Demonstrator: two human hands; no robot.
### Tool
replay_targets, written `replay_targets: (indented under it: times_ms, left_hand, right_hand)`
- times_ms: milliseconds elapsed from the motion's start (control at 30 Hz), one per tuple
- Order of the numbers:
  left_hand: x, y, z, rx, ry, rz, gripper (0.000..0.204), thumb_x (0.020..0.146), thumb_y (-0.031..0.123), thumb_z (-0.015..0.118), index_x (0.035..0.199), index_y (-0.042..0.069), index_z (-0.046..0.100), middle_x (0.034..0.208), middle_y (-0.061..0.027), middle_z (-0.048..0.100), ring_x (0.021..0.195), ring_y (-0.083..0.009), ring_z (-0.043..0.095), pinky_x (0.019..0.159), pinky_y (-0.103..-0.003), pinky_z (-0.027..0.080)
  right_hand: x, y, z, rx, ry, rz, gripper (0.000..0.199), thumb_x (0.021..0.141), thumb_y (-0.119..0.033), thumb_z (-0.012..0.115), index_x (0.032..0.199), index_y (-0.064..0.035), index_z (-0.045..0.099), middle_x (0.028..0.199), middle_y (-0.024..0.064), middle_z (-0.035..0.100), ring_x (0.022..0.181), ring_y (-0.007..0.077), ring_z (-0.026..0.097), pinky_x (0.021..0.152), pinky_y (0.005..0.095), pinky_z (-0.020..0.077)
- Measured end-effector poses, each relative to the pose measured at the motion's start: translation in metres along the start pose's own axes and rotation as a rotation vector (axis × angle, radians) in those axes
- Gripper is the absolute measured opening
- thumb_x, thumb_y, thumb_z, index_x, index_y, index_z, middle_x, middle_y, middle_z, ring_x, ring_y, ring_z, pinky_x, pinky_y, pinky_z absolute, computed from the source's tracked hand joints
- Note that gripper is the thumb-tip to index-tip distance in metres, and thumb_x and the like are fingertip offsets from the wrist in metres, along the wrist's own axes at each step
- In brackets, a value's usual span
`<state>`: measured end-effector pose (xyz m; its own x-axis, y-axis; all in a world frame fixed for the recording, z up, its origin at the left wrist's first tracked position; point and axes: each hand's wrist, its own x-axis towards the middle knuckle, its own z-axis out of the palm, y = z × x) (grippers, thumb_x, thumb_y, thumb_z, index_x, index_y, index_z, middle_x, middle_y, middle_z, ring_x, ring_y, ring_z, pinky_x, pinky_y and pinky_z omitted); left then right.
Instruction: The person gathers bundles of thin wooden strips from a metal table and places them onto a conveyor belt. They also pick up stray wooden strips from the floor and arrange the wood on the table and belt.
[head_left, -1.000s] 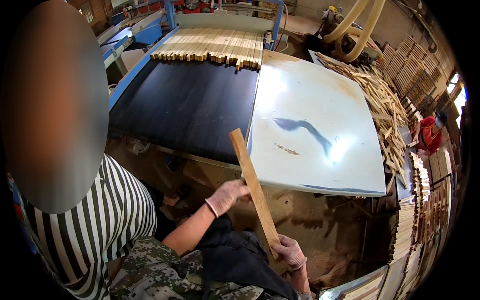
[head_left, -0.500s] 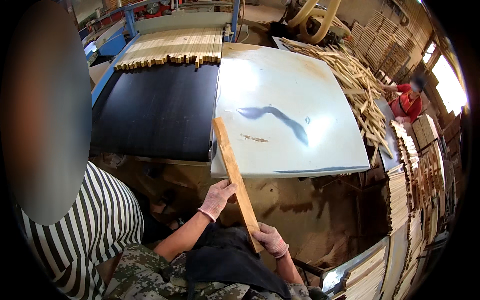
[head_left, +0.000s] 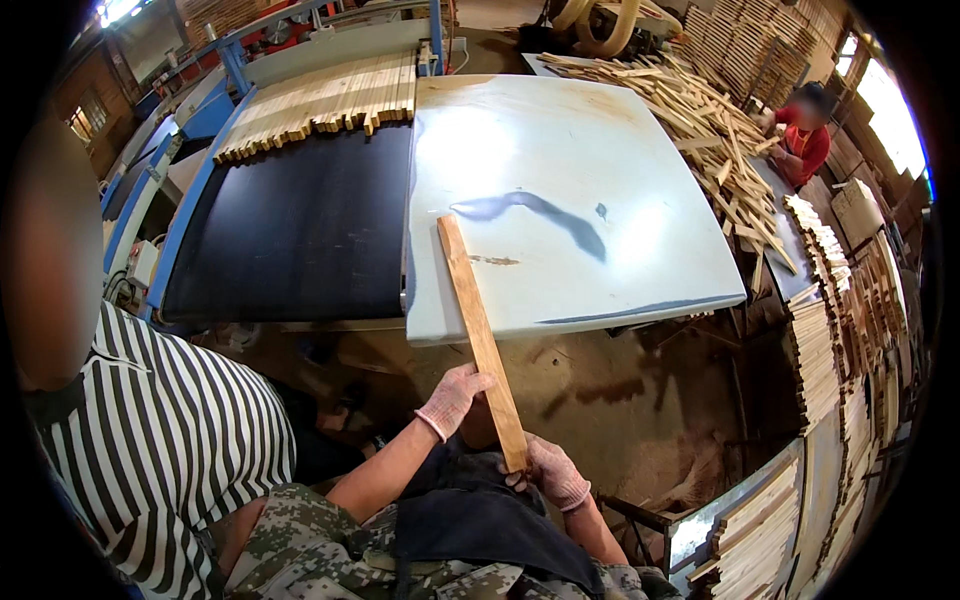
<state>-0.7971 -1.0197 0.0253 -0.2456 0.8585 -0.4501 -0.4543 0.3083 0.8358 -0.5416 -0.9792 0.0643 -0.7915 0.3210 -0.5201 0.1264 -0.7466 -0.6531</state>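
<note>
A long flat wooden slat (head_left: 478, 330) slants across the front of me, its far end over the near left part of a pale sheet-topped table (head_left: 560, 130). My left hand (head_left: 455, 398), in a light knitted glove, grips the slat along its left edge below the middle. At the slat's near end my right hand (head_left: 555, 472), gloved too, is closed around the lower corner. The slat's upper face is bare, with darker patches in the grain.
Left of the table runs a black conveyor belt (head_left: 290, 230), with a row of slats (head_left: 320, 100) at its far end. A person in a striped shirt (head_left: 190, 420) stands close at my left. Loose slats (head_left: 700, 150) are heaped at right, near a person in red (head_left: 803, 145). Stacked slats (head_left: 755, 540) lie lower right.
My view has turned slightly to the right. The slat stays in both hands, and its near end has risen a little, with my right hand now around its lower corner.
</note>
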Motion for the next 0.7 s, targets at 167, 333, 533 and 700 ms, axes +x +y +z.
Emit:
replay_targets:
  times_ms: [167, 333, 533, 700]
  left_hand:
    - [0.016, -0.008, 0.041, -0.012, 0.021, 0.053, 0.035, 0.101, 0.03, 0.063, 0.118, 0.0, 0.069, 0.101, -0.0039, 0.071, 0.091, -0.0127, 0.065, 0.083, -0.029, 0.052]
    - [0.016, 0.001, 0.086, 0.209, -0.046, 0.009, 0.041, 0.106, 0.04, 0.061, 0.11, 0.0, 0.07, 0.093, -0.0016, 0.069, 0.082, -0.011, 0.061, 0.077, -0.029, 0.051]
    - [0.059, -0.014, 0.136, 0.23, -0.321, -0.157, 0.045, 0.105, 0.037, 0.064, 0.116, -0.006, 0.069, 0.101, -0.0069, 0.073, 0.089, -0.0137, 0.065, 0.081, -0.03, 0.054]
    - [0.115, -0.015, 0.202, 0.349, -0.516, -0.262, 0.044, 0.104, 0.03, 0.065, 0.128, -0.006, 0.067, 0.108, -0.0073, 0.073, 0.095, -0.0148, 0.066, 0.089, -0.03, 0.054]
  right_hand:
    - [-0.018, -0.008, -0.016, -0.082, 0.101, 0.006, 0.046, 0.105, -0.037, 0.063, 0.131, 0.0011, 0.062, 0.094, 0.0078, 0.075, 0.07, 0.0123, 0.067, 0.067, 0.0259, 0.0549]
    - [-0.032, -0.013, -0.047, -0.01, 0.16, -0.098, 0.045, 0.104, -0.032, 0.065, 0.133, 0.0023, 0.062, 0.093, 0.0075, 0.074, 0.072, 0.0128, 0.067, 0.068, 0.0257, 0.0545]
    - [-0.046, -0.029, -0.093, 0.075, 0.316, -0.132, 0.044, 0.105, -0.024, 0.064, 0.14, 0.0031, 0.058, 0.097, 0.0076, 0.073, 0.077, 0.0129, 0.067, 0.073, 0.0261, 0.0554]
    - [-0.058, -0.049, -0.15, 0.132, 0.527, -0.225, 0.043, 0.104, -0.017, 0.065, 0.143, -0.0006, 0.058, 0.097, 0.0016, 0.071, 0.078, 0.0071, 0.066, 0.069, 0.0201, 0.0538]
